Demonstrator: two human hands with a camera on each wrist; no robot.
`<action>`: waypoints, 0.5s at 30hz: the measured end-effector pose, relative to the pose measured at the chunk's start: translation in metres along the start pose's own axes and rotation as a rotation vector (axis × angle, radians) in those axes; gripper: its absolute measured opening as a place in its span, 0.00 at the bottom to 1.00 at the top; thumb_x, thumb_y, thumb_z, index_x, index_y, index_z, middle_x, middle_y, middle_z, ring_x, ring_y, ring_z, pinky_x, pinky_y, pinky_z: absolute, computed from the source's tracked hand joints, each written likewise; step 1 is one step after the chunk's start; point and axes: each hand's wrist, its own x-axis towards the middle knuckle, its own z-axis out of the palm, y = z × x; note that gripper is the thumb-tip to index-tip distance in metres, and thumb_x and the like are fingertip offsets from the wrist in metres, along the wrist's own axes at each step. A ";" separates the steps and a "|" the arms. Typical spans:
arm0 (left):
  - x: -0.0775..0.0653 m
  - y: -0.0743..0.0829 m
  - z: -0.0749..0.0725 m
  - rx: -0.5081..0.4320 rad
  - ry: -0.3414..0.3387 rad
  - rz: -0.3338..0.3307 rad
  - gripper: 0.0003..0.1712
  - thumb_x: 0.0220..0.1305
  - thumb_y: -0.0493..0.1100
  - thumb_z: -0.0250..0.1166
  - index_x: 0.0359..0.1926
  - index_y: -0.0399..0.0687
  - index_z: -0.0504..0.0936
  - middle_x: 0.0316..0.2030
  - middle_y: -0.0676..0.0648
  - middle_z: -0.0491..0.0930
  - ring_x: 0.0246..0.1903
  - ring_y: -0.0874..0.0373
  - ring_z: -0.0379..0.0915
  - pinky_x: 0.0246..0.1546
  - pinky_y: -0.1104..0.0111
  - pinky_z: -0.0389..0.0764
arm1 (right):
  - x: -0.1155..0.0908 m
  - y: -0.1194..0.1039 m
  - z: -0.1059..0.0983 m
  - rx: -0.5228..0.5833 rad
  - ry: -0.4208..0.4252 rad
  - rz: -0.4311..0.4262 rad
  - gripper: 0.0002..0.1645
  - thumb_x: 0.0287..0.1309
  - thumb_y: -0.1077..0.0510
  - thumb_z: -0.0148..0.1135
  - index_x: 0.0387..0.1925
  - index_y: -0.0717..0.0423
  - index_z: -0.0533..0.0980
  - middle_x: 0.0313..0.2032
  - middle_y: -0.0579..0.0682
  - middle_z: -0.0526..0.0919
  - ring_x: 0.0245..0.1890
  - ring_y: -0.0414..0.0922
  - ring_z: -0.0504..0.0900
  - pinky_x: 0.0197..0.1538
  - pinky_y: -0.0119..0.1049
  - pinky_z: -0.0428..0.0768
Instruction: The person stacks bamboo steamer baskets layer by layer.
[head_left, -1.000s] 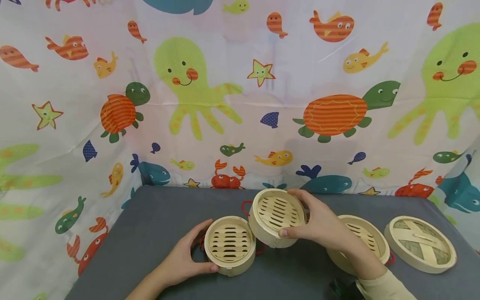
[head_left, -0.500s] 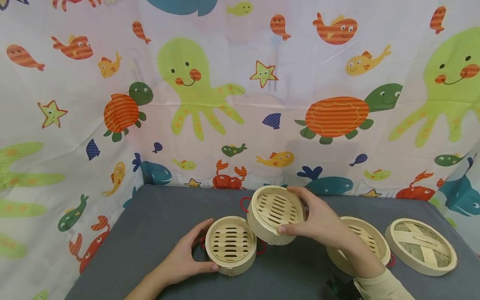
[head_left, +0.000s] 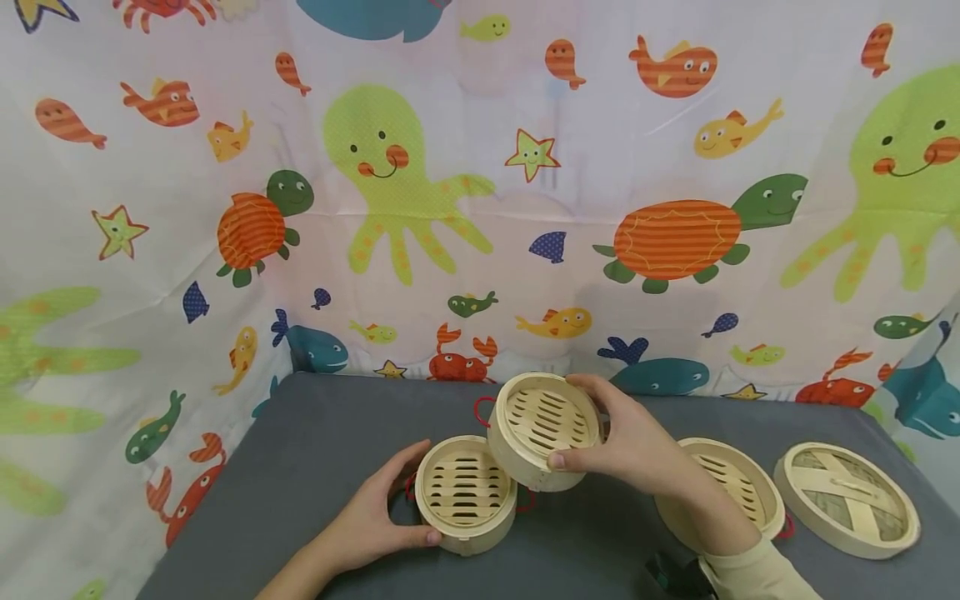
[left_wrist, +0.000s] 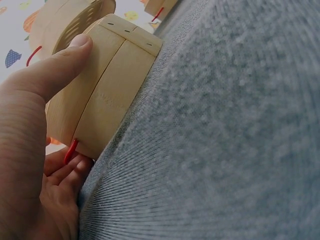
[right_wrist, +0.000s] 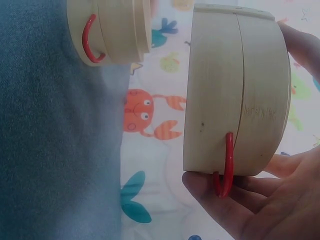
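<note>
The right hand (head_left: 630,435), its grip clamped on a raised, tilted steamer basket (head_left: 546,421), had edged leftward, bringing it nearer the lower basket (head_left: 465,492), which sat on the gray tabletop (head_left: 322,450), clasped by the left hand (head_left: 378,508).

A white fabric curtain printed with cartoon sea animals (head_left: 465,108) fills the upper part of the head view and runs down its left side. Upper left of centre is a smiling lime-green octopus with orange cheeks (head_left: 378,129); a matching octopus (head_left: 900,175) is at the right edge. Right of centre is a large orange-striped turtle with green head and flippers (head_left: 675,239). A red cartoon crab (head_left: 456,367) is just above the far edge of a flat dark grey cloth surface (head_left: 315,433), which spans the lower frame.
</note>
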 end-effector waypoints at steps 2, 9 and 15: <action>0.000 0.001 0.000 0.007 0.005 -0.005 0.62 0.58 0.46 0.87 0.86 0.47 0.59 0.78 0.50 0.68 0.77 0.51 0.66 0.72 0.69 0.68 | 0.001 -0.001 0.001 0.001 -0.002 -0.004 0.61 0.48 0.39 0.88 0.79 0.52 0.67 0.65 0.53 0.79 0.58 0.52 0.80 0.54 0.49 0.82; 0.000 0.000 -0.001 0.031 0.009 -0.006 0.63 0.58 0.49 0.88 0.86 0.47 0.60 0.76 0.52 0.71 0.75 0.51 0.68 0.71 0.67 0.70 | 0.004 -0.008 0.005 0.029 -0.012 -0.019 0.61 0.49 0.41 0.88 0.79 0.51 0.67 0.64 0.53 0.79 0.57 0.52 0.81 0.53 0.50 0.82; -0.002 -0.001 -0.002 0.028 0.012 -0.003 0.63 0.58 0.48 0.88 0.86 0.50 0.60 0.77 0.52 0.70 0.75 0.52 0.68 0.71 0.67 0.71 | 0.009 -0.013 0.008 0.054 -0.028 -0.046 0.59 0.50 0.42 0.88 0.78 0.51 0.68 0.63 0.53 0.80 0.56 0.51 0.81 0.55 0.51 0.81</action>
